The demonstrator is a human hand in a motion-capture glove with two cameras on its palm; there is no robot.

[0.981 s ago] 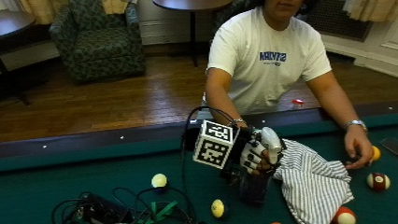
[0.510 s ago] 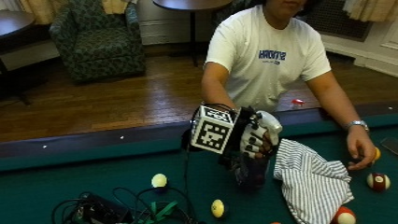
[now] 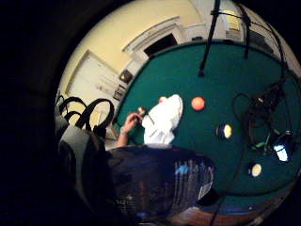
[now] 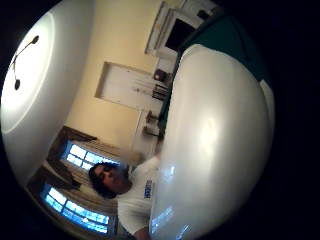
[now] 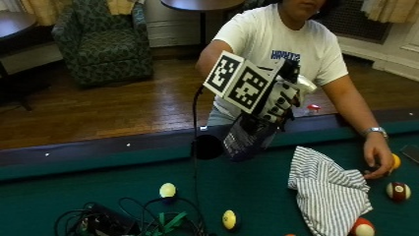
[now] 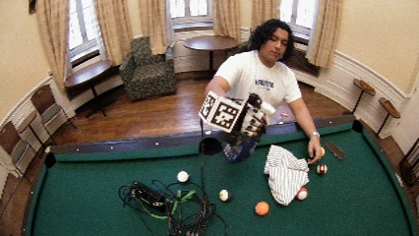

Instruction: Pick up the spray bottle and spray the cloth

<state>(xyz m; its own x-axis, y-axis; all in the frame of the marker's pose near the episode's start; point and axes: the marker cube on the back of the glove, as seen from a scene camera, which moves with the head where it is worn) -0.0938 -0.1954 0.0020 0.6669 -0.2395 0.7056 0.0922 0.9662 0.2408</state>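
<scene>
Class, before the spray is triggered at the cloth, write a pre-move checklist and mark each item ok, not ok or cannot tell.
1. Spray bottle gripped by the gloved right hand: ok.
2. Bottle lifted off the pool table: ok.
3. Striped cloth lying on the felt, uncovered: ok.
4. Bare hand at the cloth's edge, possibly in the spray path: not ok.
5. Nozzle aimed at the cloth: cannot tell.
6. Finger on the trigger: cannot tell.

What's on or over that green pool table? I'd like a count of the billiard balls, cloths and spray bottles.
Billiard balls: 6
Striped cloth: 1
Spray bottle, gripped by the gloved right hand above the felt: 1
Total: 8
</scene>
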